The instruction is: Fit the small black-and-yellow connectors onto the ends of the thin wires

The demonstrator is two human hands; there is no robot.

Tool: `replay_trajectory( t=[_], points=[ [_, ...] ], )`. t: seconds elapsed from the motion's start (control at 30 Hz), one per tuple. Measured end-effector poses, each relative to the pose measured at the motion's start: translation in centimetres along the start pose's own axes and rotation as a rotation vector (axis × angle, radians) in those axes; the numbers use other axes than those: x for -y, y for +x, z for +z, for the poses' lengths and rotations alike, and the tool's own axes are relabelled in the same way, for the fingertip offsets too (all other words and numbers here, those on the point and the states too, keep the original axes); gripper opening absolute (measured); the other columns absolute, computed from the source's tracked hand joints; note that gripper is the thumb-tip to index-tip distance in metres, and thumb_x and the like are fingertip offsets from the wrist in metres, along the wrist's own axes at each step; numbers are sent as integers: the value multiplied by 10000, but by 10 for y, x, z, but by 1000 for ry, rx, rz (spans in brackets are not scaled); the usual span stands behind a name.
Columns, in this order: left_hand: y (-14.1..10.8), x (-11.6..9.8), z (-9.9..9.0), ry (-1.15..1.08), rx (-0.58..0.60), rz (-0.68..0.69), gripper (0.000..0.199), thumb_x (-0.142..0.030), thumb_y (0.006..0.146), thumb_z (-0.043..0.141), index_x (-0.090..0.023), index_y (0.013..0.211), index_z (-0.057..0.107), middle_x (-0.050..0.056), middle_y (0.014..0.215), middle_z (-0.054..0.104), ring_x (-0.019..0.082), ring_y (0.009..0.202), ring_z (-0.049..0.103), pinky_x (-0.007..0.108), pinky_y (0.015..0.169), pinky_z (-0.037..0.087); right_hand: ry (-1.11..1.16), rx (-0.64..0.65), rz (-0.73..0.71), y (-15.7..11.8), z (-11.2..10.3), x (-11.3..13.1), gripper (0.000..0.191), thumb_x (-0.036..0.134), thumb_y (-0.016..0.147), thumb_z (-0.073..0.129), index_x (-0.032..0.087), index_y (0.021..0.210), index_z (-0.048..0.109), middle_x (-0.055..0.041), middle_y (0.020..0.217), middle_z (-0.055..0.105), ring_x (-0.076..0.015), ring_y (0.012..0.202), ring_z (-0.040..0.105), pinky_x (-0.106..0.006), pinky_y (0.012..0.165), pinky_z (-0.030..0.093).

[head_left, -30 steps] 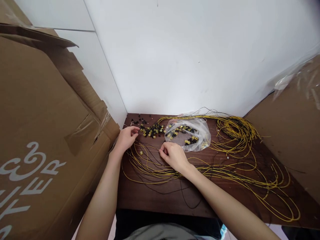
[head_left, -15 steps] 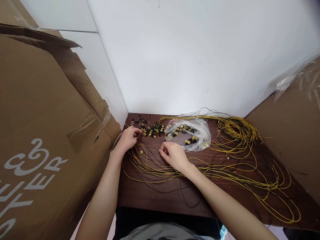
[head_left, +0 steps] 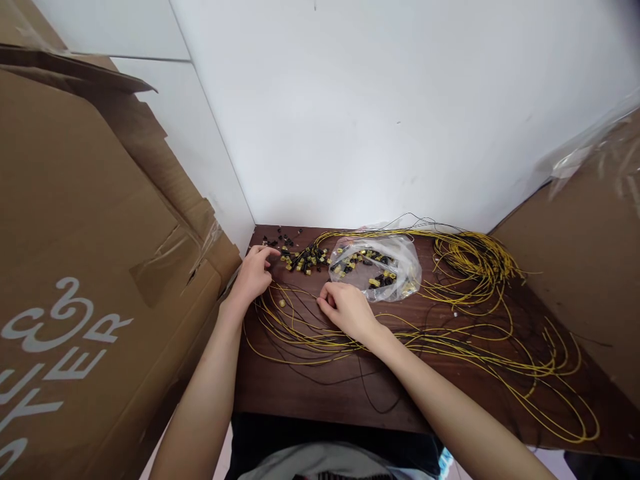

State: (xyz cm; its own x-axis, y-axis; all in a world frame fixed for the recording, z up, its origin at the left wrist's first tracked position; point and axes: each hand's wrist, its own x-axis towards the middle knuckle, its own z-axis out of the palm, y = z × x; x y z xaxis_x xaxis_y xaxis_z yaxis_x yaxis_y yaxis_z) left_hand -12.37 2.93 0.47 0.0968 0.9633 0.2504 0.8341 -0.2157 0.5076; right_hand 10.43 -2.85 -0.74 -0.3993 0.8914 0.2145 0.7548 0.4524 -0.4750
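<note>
- The left hand (head_left: pixel 253 272) is half open. Its pointer finger sticks out and the others curl in. I can't tell if it has hold of anything.
- Just short of 3 o'clock from it, close to that finger, is a pile of yellow and black plugs (head_left: pixel 306 260).
- At 1 o'clock from it are tiny black bits (head_left: pixel 280 238).
- The right hand (head_left: pixel 345 308) has its thumb and pointer finger pinched on a thin wire (head_left: pixel 307 294), which runs off toward 10 o'clock.
- One loose plug (head_left: pixel 283 303) lies at 9 o'clock from the right hand.
- A clear bag (head_left: pixel 411 263) is near that hand, between 1 and 2 o'clock, with more plugs in it.
- Long wires (head_left: pixel 457 348) loop across the brown table (head_left: pixel 320 400), from 8 to 4 o'clock around that hand.
- A coil (head_left: pixel 470 260) sits well apart, between 2 and 3 o'clock.
- A big box (head_left: pixel 100 200) stands at 9 o'clock, and a white wall (head_left: pixel 375 120) at 12.
</note>
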Motion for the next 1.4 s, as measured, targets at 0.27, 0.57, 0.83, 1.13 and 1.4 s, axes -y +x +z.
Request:
replay_trajectory(
  t=[0.27,0.57,0.83,1.13,1.4],
  points=[
    [2,-20,-5,-430,-162,-139,479,-66,570,500,-153,1034,581,90,1141,534,157,793,590,243,596,493,22,-15,-2,-1,2,0,84,239,828,518,194,768,556,9,705,582,-119,619,499,-231,580,307],
    [0,-32,-5,-819,-116,-217,463,-110,557,620,-145,1016,579,91,1172,566,140,815,595,299,753,476,293,-149,-144,-3,2,4,235,203,871,453,178,1101,498,-63,972,602,-177,928,523,-300,845,390],
    [0,-33,-3,-863,-116,-233,433,-113,544,625,-138,975,594,88,1138,579,129,794,582,310,779,460,302,-15,-306,-3,1,6,274,111,872,414,196,1081,569,-60,1053,625,-167,1009,519,-322,872,374],
    [-1,-32,-4,-957,-67,-369,550,-44,504,577,-159,1041,552,100,1172,557,132,829,577,254,687,469,281,-18,-278,-2,6,3,225,134,863,454,177,1027,601,-58,1008,646,-163,964,538,-313,848,377],
    [0,-31,-3,-1002,-70,-446,577,-1,515,558,-183,1062,522,90,1128,558,127,817,585,236,654,472,255,-6,-276,-1,7,3,228,144,860,465,177,1039,603,-70,1015,643,-168,967,537,-320,846,378]
  ],
)
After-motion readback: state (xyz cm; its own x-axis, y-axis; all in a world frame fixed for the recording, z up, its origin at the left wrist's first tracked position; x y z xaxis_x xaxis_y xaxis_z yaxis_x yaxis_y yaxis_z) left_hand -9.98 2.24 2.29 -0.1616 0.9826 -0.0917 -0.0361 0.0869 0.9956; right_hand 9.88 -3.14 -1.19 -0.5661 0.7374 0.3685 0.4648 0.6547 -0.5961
